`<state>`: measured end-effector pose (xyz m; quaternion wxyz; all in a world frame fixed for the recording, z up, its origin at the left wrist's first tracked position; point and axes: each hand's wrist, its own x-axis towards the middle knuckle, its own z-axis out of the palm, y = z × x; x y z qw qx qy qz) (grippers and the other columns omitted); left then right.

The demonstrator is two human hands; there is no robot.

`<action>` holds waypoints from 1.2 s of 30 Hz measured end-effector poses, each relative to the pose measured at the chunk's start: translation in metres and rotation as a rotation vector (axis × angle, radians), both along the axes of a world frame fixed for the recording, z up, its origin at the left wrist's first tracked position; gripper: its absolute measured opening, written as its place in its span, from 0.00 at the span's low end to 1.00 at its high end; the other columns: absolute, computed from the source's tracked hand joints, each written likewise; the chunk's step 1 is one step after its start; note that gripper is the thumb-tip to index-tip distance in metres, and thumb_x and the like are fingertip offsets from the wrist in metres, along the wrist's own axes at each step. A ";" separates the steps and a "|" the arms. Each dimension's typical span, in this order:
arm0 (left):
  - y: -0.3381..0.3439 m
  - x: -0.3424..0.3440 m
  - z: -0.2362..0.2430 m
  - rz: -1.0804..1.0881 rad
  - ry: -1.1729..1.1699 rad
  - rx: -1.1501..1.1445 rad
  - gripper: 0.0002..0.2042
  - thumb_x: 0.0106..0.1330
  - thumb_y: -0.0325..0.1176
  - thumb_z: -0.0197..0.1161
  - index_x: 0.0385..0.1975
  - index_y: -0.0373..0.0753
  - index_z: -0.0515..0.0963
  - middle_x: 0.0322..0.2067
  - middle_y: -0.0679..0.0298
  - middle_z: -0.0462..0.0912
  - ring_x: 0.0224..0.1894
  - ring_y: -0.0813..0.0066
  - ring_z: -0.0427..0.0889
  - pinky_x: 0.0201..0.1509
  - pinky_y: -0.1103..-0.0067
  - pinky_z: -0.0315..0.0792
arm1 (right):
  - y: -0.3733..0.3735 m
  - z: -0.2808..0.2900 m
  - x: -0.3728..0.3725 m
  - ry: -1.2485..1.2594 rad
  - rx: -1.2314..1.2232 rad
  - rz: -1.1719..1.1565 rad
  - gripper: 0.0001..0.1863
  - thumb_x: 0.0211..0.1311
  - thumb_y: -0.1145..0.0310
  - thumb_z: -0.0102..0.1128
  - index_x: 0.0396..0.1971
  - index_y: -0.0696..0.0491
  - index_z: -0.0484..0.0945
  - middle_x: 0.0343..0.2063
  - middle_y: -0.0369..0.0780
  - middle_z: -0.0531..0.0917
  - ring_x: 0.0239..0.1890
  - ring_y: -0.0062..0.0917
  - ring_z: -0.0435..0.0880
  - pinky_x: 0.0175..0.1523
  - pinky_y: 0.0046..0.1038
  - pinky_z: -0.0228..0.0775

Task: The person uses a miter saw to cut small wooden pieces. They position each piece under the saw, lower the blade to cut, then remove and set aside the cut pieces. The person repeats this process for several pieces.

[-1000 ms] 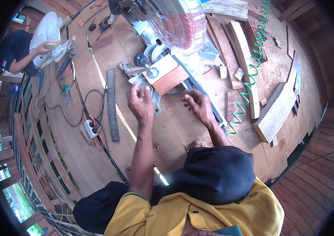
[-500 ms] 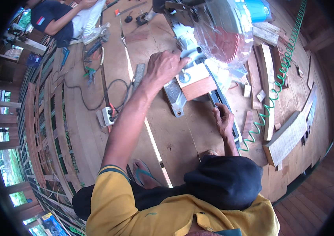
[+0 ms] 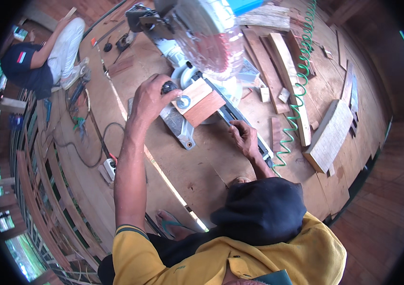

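A miter saw with a red circular blade behind a clear guard stands on the board floor in front of me. On its base lies a reddish-brown wooden block, with a round metal clamp pad on its pale upper face. My left hand is closed around a black clamp knob just left of the block. Nearer to me, my right hand sits by the saw's black rail, its fingers curled together. Whatever those fingers may hold is hidden.
Several wood pieces, including a thick pale plank, lie to the right beside a coiled green hose. At the far left sits another person. A white power socket and cables lie left of my arm.
The view has swung, so the saw, the block and the other person appear further left. My left hand has shifted from the saw's base onto the black knob. The right hand stays by the rail.
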<state>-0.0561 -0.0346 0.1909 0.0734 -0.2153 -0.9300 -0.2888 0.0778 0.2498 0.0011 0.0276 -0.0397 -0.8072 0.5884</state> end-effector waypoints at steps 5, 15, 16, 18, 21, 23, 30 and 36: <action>0.018 -0.006 0.002 0.333 0.026 -0.484 0.36 0.60 0.70 0.66 0.34 0.33 0.81 0.31 0.46 0.87 0.35 0.44 0.88 0.35 0.57 0.78 | 0.002 -0.015 0.000 0.040 0.014 0.005 0.12 0.71 0.66 0.64 0.49 0.54 0.84 0.32 0.43 0.89 0.29 0.29 0.87 0.37 0.31 0.78; -0.011 0.003 0.019 -0.211 -0.012 -0.118 0.27 0.59 0.17 0.65 0.62 0.36 0.75 0.53 0.50 0.81 0.52 0.49 0.82 0.58 0.62 0.76 | -0.001 0.009 0.001 0.045 0.023 0.024 0.10 0.69 0.68 0.64 0.46 0.53 0.85 0.34 0.46 0.88 0.32 0.37 0.87 0.41 0.36 0.79; -0.012 0.000 0.020 -0.196 -0.103 -0.115 0.26 0.61 0.17 0.64 0.63 0.35 0.75 0.54 0.50 0.81 0.53 0.52 0.83 0.57 0.64 0.77 | 0.000 0.009 0.002 0.027 0.040 0.024 0.10 0.69 0.68 0.64 0.47 0.53 0.85 0.33 0.46 0.88 0.30 0.35 0.86 0.40 0.36 0.79; -0.011 -0.003 0.017 -0.178 -0.195 -0.093 0.24 0.63 0.17 0.62 0.62 0.34 0.75 0.54 0.51 0.81 0.52 0.58 0.83 0.54 0.69 0.79 | 0.002 0.001 0.002 0.047 0.035 -0.014 0.10 0.70 0.70 0.63 0.47 0.54 0.84 0.31 0.44 0.88 0.31 0.31 0.87 0.40 0.33 0.79; -0.010 -0.002 0.015 -0.132 -0.177 -0.019 0.24 0.60 0.17 0.64 0.58 0.34 0.77 0.47 0.48 0.82 0.47 0.47 0.83 0.52 0.63 0.76 | -0.001 0.001 0.001 0.033 0.000 0.005 0.09 0.71 0.71 0.62 0.47 0.55 0.83 0.30 0.42 0.88 0.32 0.28 0.89 0.40 0.30 0.80; -0.011 0.001 0.013 -0.095 -0.170 0.017 0.19 0.62 0.21 0.67 0.55 0.34 0.77 0.46 0.48 0.82 0.45 0.49 0.84 0.48 0.62 0.77 | -0.001 -0.001 0.001 0.032 -0.011 0.016 0.09 0.71 0.70 0.62 0.46 0.56 0.83 0.30 0.42 0.88 0.32 0.28 0.88 0.40 0.30 0.80; -0.010 -0.002 0.000 0.126 -0.070 -0.207 0.20 0.64 0.47 0.73 0.36 0.34 0.78 0.34 0.50 0.85 0.35 0.49 0.86 0.36 0.61 0.76 | -0.001 -0.001 0.000 0.070 0.019 0.027 0.09 0.73 0.69 0.62 0.47 0.57 0.83 0.29 0.39 0.88 0.29 0.24 0.85 0.37 0.27 0.77; 0.013 -0.003 -0.004 0.310 0.140 -0.372 0.33 0.63 0.65 0.68 0.22 0.34 0.76 0.20 0.48 0.79 0.24 0.46 0.79 0.30 0.59 0.72 | 0.000 0.000 0.002 0.009 -0.025 -0.002 0.11 0.72 0.68 0.63 0.49 0.56 0.84 0.30 0.42 0.89 0.31 0.25 0.88 0.40 0.28 0.79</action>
